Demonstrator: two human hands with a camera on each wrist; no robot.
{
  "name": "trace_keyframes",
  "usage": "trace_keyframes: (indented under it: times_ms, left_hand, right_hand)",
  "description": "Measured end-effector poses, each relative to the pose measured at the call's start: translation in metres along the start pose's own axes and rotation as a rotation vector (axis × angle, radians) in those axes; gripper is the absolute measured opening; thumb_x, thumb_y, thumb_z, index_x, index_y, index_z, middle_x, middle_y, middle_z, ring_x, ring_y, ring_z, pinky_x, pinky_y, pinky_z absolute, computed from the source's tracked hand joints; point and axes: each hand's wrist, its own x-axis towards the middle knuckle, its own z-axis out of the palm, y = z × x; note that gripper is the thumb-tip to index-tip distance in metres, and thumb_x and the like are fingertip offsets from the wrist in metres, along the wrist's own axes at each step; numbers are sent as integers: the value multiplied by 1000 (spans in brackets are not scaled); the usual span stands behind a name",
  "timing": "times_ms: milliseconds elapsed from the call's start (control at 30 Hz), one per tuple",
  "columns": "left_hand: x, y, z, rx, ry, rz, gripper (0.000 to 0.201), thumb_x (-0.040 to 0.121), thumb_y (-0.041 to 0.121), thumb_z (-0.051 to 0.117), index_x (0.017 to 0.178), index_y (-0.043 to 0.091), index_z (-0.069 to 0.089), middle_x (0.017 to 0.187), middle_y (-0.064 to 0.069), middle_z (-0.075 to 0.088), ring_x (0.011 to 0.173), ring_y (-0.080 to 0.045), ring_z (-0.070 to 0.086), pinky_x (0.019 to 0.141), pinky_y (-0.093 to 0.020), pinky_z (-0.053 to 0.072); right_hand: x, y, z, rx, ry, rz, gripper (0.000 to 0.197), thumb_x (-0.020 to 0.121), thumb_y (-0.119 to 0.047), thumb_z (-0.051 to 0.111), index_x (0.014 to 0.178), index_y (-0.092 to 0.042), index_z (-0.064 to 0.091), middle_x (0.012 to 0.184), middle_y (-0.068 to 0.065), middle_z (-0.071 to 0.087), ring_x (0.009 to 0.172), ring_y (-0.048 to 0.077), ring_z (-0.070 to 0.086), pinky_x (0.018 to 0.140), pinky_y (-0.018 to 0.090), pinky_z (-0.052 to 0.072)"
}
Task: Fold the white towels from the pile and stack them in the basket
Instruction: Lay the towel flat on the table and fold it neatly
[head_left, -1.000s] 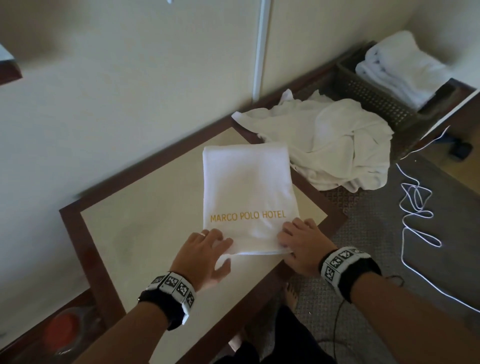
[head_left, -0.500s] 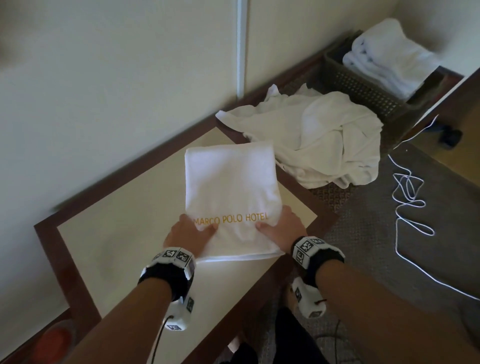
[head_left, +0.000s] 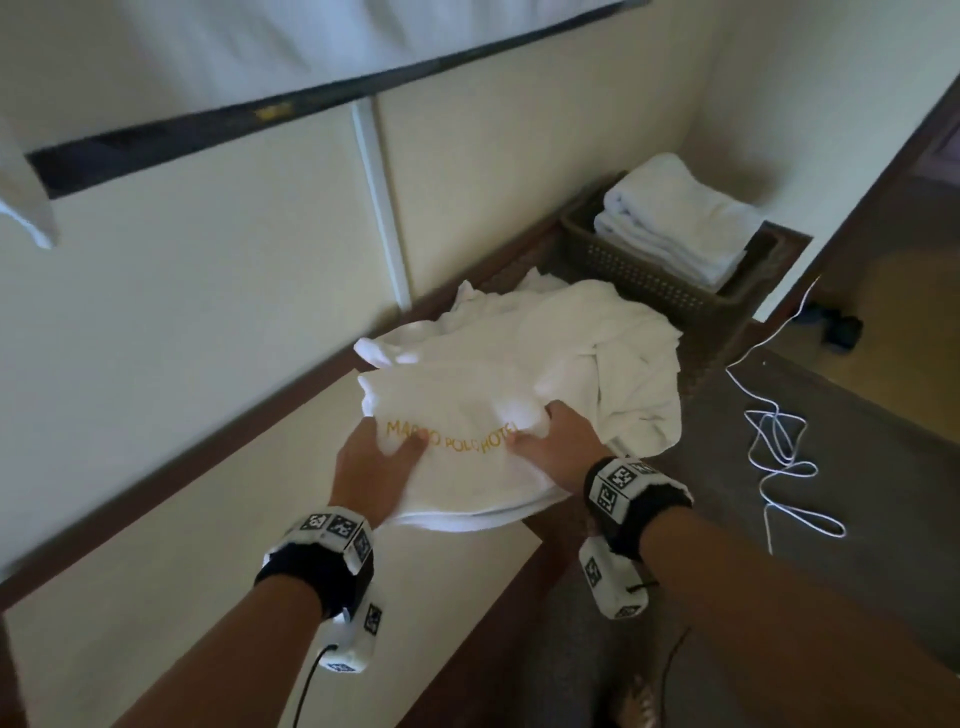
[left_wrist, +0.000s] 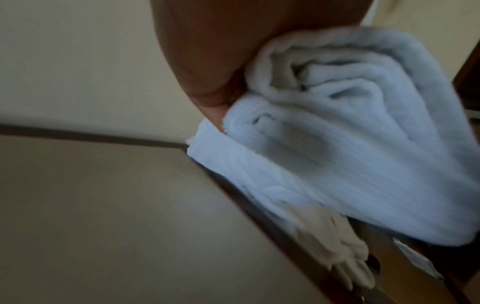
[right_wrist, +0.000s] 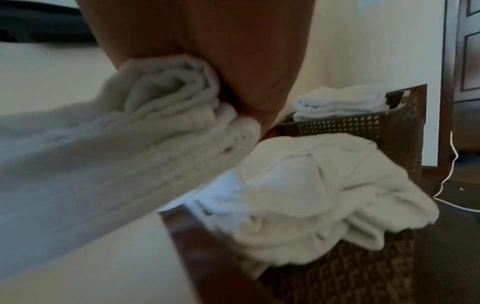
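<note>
- Now, held a folded towel (head_left: 467, 467) (left_wrist: 350, 154) (right_wrist: 103, 154) in both hands over the far right corner of the table (head_left: 260, 519), with its near edge sagging past the dark wooden rim.
- Gripped the towel's left side with the left hand (head_left: 374, 467) (left_wrist: 207, 51), thumb on top beside the gold lettering, fingers curled under the cloth and hidden from the head view.
- Gripped the right side the same way with the right hand (head_left: 550, 447) (right_wrist: 233, 51), thumb pressed on top near the end of the lettering, fingers tucked beneath.
- Bunched the layers at each grip; saw the rolled folds pressed against the palm in both wrist views, though blurred.
- Read only part of the lettering, creased between the two thumbs.
- Saw the pile (head_left: 597, 353) (right_wrist: 324, 185) of unfolded towels just behind the held towel, heaped loosely on a woven brown surface past the table's end.
- Found the basket (head_left: 665, 280) (right_wrist: 363, 125) beyond the pile, in the corner by the wall, with a stack of folded towels (head_left: 680, 218) (right_wrist: 337, 100) rising above its rim.
- Noted a white cord (head_left: 774, 441) looped on the carpet to the right, well apart from the towels.
- Wore marker bands (head_left: 332, 535) on both wrists.
</note>
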Motion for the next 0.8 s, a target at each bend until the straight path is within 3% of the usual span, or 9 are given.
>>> trace_keyframes:
  times_ms: [133, 300, 400, 500, 567, 667, 800]
  left_hand:
    - [15, 71, 57, -29, -16, 91, 37, 86, 46, 74, 100, 14, 61, 97, -1, 68, 92, -24, 64, 83, -40, 50]
    - [24, 169, 157, -71, -39, 166, 41, 83, 49, 75, 91, 11, 61, 91, -2, 68, 90, -24, 63, 84, -43, 51]
    - [27, 216, 219, -124, -89, 208, 32, 85, 40, 77, 95, 12, 65, 94, -1, 71, 90, -21, 66, 82, -41, 54]
    - [30, 256, 277, -145, -127, 249, 31, 86, 38, 77, 96, 10, 65, 92, 0, 70, 87, -17, 65, 77, -35, 52]
    - [36, 279, 313, -165, -148, 268, 31, 86, 35, 77, 94, 8, 63, 90, 0, 69, 84, -17, 64, 72, -33, 51]
    - [49, 311, 361, -205, -166, 264, 29, 87, 30, 75, 94, 5, 61, 89, -1, 67, 84, -18, 63, 65, -26, 47]
    - [77, 349, 418, -255, -163, 257, 23, 88, 24, 73, 95, 7, 60, 95, -4, 65, 87, -22, 61, 65, -24, 42]
  right_hand:
    - [24, 26, -88, 20, 74, -41, 42, 81, -43, 76, 101, -15, 53, 90, -8, 54, 74, 0, 47, 56, 11, 31]
    - [50, 78, -207, 40, 182, -40, 44, 81, -43, 76, 102, -10, 55, 95, -2, 58, 83, 14, 54, 65, 26, 38]
    - [61, 113, -271, 26, 241, -21, 42, 82, -41, 75, 99, -9, 54, 87, -6, 54, 74, 5, 50, 56, 18, 33]
    - [75, 145, -323, 19, 328, 28, 41, 81, -41, 77, 97, -10, 55, 84, -8, 53, 72, 1, 49, 55, 16, 32]
    - [87, 164, -353, 16, 365, 55, 40, 81, -41, 76, 96, -11, 55, 85, -5, 56, 75, 8, 53, 58, 20, 36]
    - [109, 188, -393, -6, 395, 86, 40, 83, -41, 74, 98, -10, 55, 93, 4, 60, 85, 22, 58, 72, 35, 46]
    - [157, 209, -441, -65, 394, 99, 41, 84, -45, 70, 105, -14, 54, 99, 2, 62, 90, 22, 60, 82, 41, 50]
